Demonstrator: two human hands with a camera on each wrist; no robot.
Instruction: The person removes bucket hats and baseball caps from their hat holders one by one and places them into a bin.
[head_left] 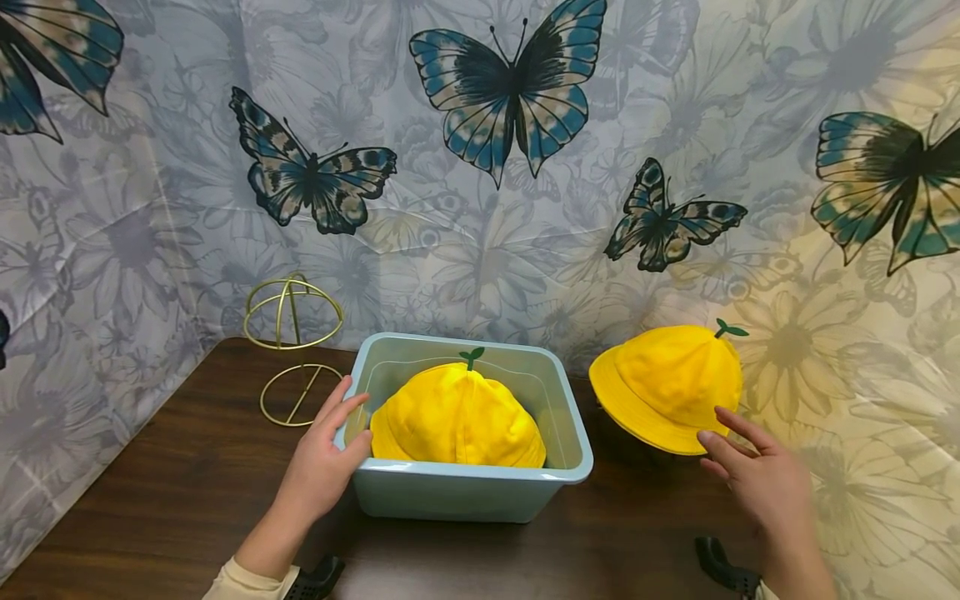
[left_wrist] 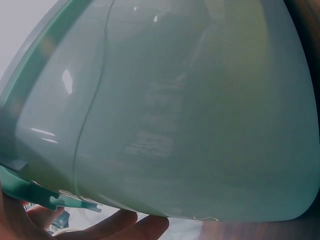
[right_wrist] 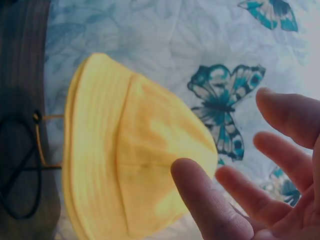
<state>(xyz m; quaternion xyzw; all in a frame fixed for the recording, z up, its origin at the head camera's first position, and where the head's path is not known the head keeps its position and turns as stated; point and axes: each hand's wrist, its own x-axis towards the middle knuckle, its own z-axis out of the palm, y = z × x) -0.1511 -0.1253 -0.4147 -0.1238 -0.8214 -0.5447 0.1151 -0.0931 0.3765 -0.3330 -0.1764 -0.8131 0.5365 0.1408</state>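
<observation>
Seemingly part-way through

A pale blue tub (head_left: 480, 473) stood in the middle of the dark counter (head_left: 165, 475), and one yellow hat (head_left: 457, 417) with a green sprout sat crown-up inside it. To the right, well clear of the tub's wall, a second yellow hat (head_left: 675, 383) rested tilted; the right wrist view showed gold wire (right_wrist: 52, 117) under its brim, presumably a stand. At the far left stood a bare wire frame (head_left: 280, 321).

The person's left hand (head_left: 318, 467) lay against the tub's left rim, fingers fairly straight. The right hand (head_left: 768, 483) was released, its fingers loosely spread at the second hat's near right side; whether they touched it could not be told.

Judged from this, one hat was in the tub and one was not; which way the work ran, and so how much was left, stayed unclear.
</observation>
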